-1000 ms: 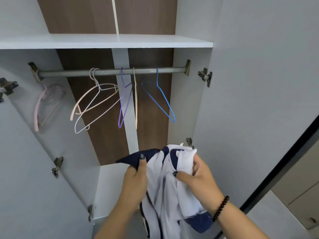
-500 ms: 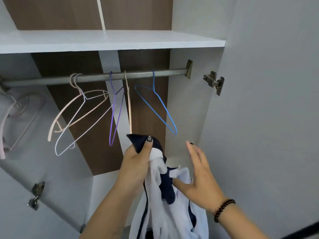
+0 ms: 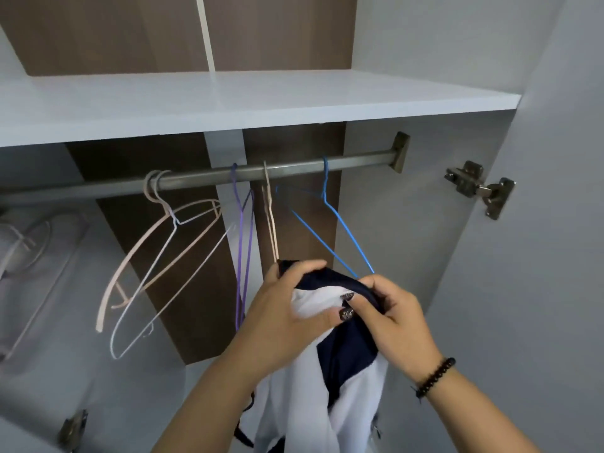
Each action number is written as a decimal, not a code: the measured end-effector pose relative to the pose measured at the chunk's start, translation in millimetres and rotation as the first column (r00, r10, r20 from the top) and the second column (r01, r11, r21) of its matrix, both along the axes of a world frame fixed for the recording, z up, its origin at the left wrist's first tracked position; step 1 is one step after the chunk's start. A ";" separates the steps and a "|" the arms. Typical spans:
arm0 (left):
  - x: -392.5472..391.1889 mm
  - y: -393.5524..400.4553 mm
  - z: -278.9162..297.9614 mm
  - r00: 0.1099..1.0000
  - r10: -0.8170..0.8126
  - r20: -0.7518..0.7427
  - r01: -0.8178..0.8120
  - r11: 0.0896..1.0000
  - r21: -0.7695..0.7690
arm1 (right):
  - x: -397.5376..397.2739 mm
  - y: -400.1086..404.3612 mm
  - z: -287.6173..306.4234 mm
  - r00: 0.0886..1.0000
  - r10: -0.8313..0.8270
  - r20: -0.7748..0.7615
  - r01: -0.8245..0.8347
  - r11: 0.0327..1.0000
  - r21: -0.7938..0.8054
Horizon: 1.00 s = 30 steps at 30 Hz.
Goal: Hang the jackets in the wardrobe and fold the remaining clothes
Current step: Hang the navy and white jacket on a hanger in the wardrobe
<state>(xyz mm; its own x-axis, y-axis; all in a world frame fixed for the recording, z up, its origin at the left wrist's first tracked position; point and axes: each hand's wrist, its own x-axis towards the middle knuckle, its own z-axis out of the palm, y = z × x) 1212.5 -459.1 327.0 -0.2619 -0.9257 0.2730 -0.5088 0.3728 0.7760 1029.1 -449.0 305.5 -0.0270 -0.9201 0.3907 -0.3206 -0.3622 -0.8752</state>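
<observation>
Nearest the camera, two bare forearms rise from the bottom edge, the right one wearing a dark beaded bracelet point(image 3: 434, 377) at the wrist. Between them hangs a white and navy jacket point(image 3: 327, 397), its loose fabric trailing down out of view. The left hand point(image 3: 277, 315) grips the top of the garment, fingers curled over a bunched navy edge and thumb pressed on the white cloth. The right hand point(image 3: 392, 315) pinches the same bunched top from the other side, its fingers curled into the navy fabric. Both hands hold the jacket up just below the hangers, in front of the open wardrobe.

Just behind the hands, a blue wire hanger point(image 3: 330, 223) dangles from the metal rail point(image 3: 294, 170), its lower tip close to the right hand. To its left on the rail hang a thin beige hanger point(image 3: 270, 223), a purple hanger point(image 3: 243, 243), then a pink hanger point(image 3: 137, 253) and a white wire hanger point(image 3: 163, 276) together. Further left, pale hangers show blurred.

Above the rail runs a white shelf point(image 3: 228, 99), with brown back panels behind. A metal hinge point(image 3: 480, 188) sits on the right door.
</observation>
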 end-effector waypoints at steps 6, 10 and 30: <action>34.3 -23.8 -10.9 0.992 0.075 0.104 -0.064 0.992 -0.105 | 23.6 -30.1 10.4 0.998 -0.018 -0.061 0.015 0.998 -0.054; 32.4 -38.4 -10.8 0.986 0.092 0.138 -0.076 0.990 -0.122 | 21.5 -47.6 12.7 0.998 0.033 -0.049 -0.033 0.999 -0.001; -13.0 -86.1 1.2 0.902 0.373 -0.217 -0.360 0.928 0.096 | -11.1 -244.9 29.6 1.000 0.015 -0.012 -0.006 0.830 0.557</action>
<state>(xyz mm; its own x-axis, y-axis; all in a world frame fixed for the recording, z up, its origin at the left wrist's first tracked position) 1199.5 -545.3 328.2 0.1620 -0.9589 0.2331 -0.4091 0.1498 0.9001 1018.1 -693.9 335.1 -0.0144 -0.9821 -0.1879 -0.3349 0.1818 -0.9246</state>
